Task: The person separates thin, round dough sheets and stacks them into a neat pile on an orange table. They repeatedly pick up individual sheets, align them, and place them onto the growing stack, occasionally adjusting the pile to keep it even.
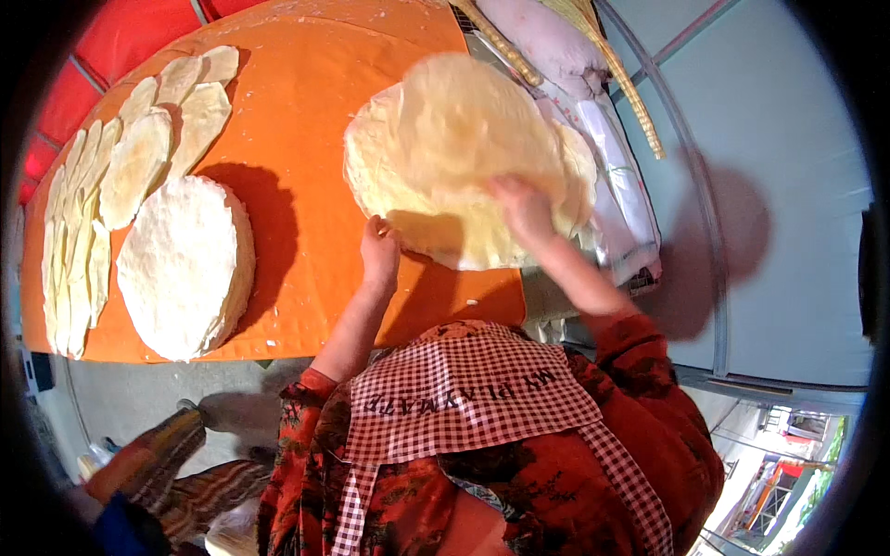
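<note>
On the orange tablecloth before me lies a broad stack of thin, round flatbreads (375, 160). Above its far side a single thin flatbread (473, 125) is raised, blurred by motion. My right hand (525, 208) grips the near edge of that raised sheet. At the stack's near left edge is my left hand (380, 254), its fingers curled; whether it pinches the edge, I cannot tell. To the left stands a second, thick stack of round flatbreads (177, 267), pale and floury on top.
Folded or oval flatbreads (135, 167) overlap along the left of the orange cloth (299, 104). Cloth-covered bundles (612, 160) and a woven rim (629, 90) border the right side, beside a pale panel wall (779, 125). A person in striped trousers (153, 452) is at lower left.
</note>
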Tool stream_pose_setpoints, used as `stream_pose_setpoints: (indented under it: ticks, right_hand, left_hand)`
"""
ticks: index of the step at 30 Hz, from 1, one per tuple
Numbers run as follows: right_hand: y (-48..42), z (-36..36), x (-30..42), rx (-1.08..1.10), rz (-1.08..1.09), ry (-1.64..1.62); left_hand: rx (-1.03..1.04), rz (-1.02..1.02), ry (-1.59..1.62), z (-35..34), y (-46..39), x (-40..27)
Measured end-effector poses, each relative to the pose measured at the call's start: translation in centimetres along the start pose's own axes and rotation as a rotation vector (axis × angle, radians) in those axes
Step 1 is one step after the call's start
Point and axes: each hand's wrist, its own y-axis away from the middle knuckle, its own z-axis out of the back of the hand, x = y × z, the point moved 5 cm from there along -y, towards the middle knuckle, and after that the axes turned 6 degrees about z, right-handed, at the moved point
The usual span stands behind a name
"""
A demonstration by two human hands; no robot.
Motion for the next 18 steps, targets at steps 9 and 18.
stream_pose_setpoints:
  ticks: [9, 18]
  right_hand:
    - [1.7, -3.3, 2.8, 0.198, -0.148, -0.038]
    - [4.7, -4.9, 7.7, 0.337, -0.200, -0.108]
  left_hand:
    - [0.273, 0.349, 0.271, -1.4, 2.8, -4.0]
    - [0.421, 0.482, 0.645, -3.3, 4.2, -4.2]
